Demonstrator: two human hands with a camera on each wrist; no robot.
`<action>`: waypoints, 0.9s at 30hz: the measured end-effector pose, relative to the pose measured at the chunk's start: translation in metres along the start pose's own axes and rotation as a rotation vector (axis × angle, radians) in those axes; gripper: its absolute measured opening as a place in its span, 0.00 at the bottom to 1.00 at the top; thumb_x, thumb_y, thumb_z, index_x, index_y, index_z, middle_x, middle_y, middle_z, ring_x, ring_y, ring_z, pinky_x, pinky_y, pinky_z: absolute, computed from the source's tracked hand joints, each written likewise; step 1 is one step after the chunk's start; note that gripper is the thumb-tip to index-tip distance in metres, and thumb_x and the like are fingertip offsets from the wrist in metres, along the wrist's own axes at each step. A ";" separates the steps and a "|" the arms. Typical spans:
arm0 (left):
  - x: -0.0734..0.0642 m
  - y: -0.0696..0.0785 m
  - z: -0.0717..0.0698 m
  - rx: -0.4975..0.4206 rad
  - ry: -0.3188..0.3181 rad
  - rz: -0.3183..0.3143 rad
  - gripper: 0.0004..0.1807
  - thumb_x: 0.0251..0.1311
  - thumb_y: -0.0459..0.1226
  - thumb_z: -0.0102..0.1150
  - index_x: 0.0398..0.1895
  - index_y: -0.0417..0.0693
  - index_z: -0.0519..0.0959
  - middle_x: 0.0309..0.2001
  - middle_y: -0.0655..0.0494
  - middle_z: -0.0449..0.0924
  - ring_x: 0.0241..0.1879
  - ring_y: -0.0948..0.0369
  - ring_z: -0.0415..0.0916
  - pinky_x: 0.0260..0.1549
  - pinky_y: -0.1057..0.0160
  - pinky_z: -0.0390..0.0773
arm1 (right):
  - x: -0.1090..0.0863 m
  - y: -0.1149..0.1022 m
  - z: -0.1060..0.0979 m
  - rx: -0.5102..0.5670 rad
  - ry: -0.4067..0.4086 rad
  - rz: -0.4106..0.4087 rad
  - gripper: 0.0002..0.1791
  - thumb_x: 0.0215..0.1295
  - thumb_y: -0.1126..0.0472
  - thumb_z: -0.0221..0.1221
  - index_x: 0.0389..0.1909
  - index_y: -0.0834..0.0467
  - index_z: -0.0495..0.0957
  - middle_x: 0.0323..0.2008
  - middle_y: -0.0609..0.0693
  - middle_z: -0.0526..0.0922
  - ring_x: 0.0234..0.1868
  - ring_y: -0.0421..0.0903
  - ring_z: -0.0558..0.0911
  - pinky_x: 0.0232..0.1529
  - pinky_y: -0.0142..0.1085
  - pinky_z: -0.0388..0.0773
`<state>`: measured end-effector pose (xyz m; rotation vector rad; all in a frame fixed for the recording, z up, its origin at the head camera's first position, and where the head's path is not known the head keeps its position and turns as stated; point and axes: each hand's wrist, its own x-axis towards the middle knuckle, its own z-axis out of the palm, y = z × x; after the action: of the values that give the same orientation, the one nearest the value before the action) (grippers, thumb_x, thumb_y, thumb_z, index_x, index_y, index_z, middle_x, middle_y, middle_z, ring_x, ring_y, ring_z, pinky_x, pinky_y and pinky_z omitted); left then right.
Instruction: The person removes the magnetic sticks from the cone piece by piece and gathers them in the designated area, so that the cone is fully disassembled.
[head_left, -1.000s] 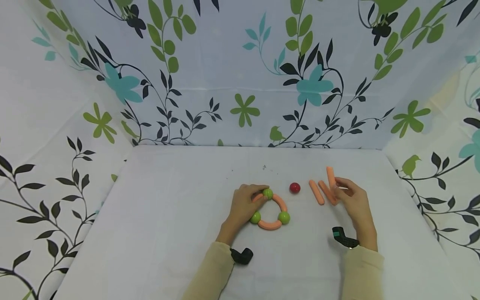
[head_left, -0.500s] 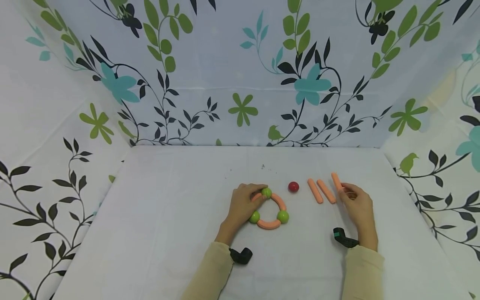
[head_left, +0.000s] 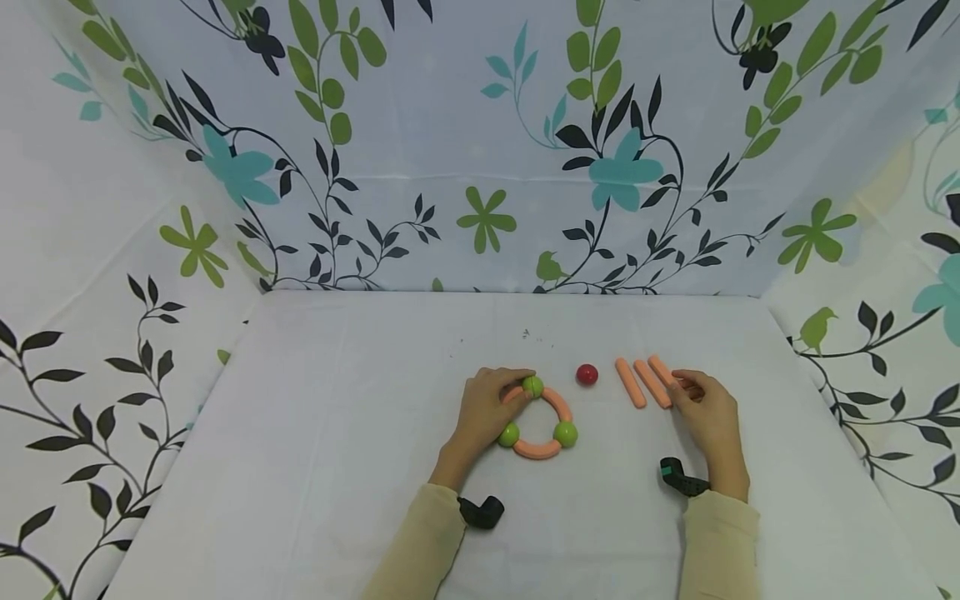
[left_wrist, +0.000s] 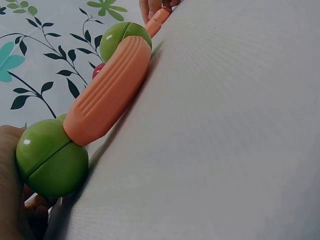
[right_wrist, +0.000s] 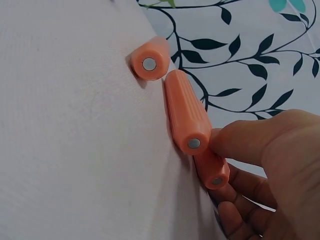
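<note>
My left hand (head_left: 483, 408) grips the upper left of a ring of green balls and curved orange rods (head_left: 537, 450) lying on the table. In the left wrist view, a green ball (left_wrist: 52, 157) sits against the hand, joined to a grooved curved rod (left_wrist: 110, 92). My right hand (head_left: 708, 412) pinches a straight orange rod (head_left: 660, 368), rightmost of three. Beside it lie a middle straight rod (head_left: 651, 383) and a left one (head_left: 630, 383). In the right wrist view, the held rod (right_wrist: 214, 172) and its neighbours show round silver ends.
A red ball (head_left: 587, 375) lies between the ring and the straight rods. The white table (head_left: 300, 467) stretches out around both hands. Behind it hangs a leaf-patterned cloth (head_left: 450, 100). Each wrist wears a black camera mount (head_left: 483, 512).
The right hand first moved the rightmost straight rod away to the right, then brought it back left, beside the middle one. The left hand and the ring stay in place.
</note>
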<state>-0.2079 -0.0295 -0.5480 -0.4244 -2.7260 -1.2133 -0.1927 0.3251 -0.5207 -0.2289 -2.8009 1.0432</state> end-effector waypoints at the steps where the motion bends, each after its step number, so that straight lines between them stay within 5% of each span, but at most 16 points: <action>1: 0.000 0.000 0.000 0.002 -0.002 -0.002 0.20 0.66 0.48 0.68 0.61 0.65 0.84 0.58 0.64 0.87 0.54 0.57 0.79 0.51 0.54 0.70 | 0.000 0.000 0.000 -0.001 -0.002 0.000 0.22 0.77 0.54 0.59 0.63 0.63 0.79 0.50 0.63 0.83 0.48 0.54 0.80 0.40 0.33 0.73; 8: -0.001 0.000 0.000 -0.007 -0.005 -0.002 0.20 0.66 0.48 0.68 0.61 0.66 0.84 0.58 0.65 0.87 0.54 0.58 0.79 0.51 0.55 0.70 | 0.000 0.002 -0.001 -0.013 -0.027 0.008 0.23 0.78 0.52 0.57 0.65 0.62 0.78 0.53 0.63 0.83 0.49 0.53 0.80 0.40 0.33 0.73; 20: -0.002 0.001 -0.001 -0.016 -0.001 -0.016 0.20 0.67 0.46 0.68 0.61 0.62 0.83 0.59 0.62 0.86 0.53 0.57 0.78 0.54 0.52 0.71 | 0.003 0.003 -0.004 -0.003 -0.054 0.015 0.24 0.80 0.52 0.54 0.68 0.62 0.75 0.59 0.63 0.81 0.57 0.59 0.79 0.51 0.47 0.76; 27: -0.002 -0.001 -0.002 -0.049 -0.005 -0.037 0.20 0.66 0.45 0.68 0.60 0.60 0.84 0.55 0.60 0.86 0.52 0.57 0.77 0.56 0.51 0.71 | 0.001 -0.010 -0.011 0.037 -0.002 -0.040 0.21 0.81 0.55 0.52 0.66 0.62 0.77 0.60 0.64 0.81 0.58 0.60 0.80 0.53 0.48 0.76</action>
<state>-0.2063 -0.0321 -0.5474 -0.3852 -2.7247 -1.2927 -0.1926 0.3251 -0.5056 -0.1672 -2.7737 1.0853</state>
